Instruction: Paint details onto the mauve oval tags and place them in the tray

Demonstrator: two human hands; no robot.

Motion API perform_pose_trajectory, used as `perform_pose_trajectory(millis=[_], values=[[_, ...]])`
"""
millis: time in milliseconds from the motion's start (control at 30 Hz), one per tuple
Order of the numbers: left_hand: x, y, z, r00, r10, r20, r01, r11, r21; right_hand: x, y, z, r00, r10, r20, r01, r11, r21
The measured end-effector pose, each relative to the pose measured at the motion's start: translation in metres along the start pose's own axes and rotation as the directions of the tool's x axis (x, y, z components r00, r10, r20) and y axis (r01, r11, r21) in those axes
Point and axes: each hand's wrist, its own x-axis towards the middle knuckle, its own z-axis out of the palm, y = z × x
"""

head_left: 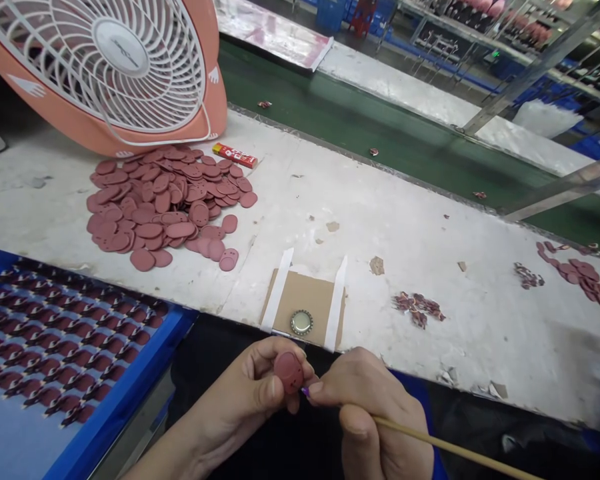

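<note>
The left hand [247, 390] pinches a red oval rubber disc [289, 372] firmly between thumb and fingers, while the right hand [367, 407] closes around a thin wooden stick [455, 450], its tip seemingly hidden.

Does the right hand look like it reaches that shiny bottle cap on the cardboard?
Probably yes. The right hand is close to the bottle cap, and nothing stands between them. It holds a wooden stick, though, which might get in the way.
</note>
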Motion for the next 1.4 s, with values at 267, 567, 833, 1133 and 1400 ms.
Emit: perform_pose_trajectory(millis=[267,567,833,1133,1400], values=[[-0.004,0.003,-0.003,0.998,0.001,-0.069,0.001,1.000,0.031,-0.005,0.013,-0.007,0.999,-0.007,-0.051,0.005,0.999,-0.043],[-0.005,0.005,-0.014,0.988,0.037,-0.151,-0.032,0.999,0.037,-0.005,0.049,-0.008,0.993,0.031,0.117,0.000,0.968,-0.251],[-0.003,0.004,-0.009,0.995,0.048,-0.089,-0.042,0.997,0.069,-0.003,0.009,-0.016,0.998,0.035,0.051,-0.038,0.997,0.065],[-0.001,0.004,-0.002,0.996,0.053,-0.071,-0.048,0.997,0.062,0.004,0.005,-0.007,0.992,0.021,0.123,-0.028,0.998,0.060],[-0.002,0.003,-0.007,0.996,0.049,-0.073,-0.045,0.998,0.052,0.002,0.006,-0.009,0.993,0.027,0.119,-0.035,0.997,0.065]])
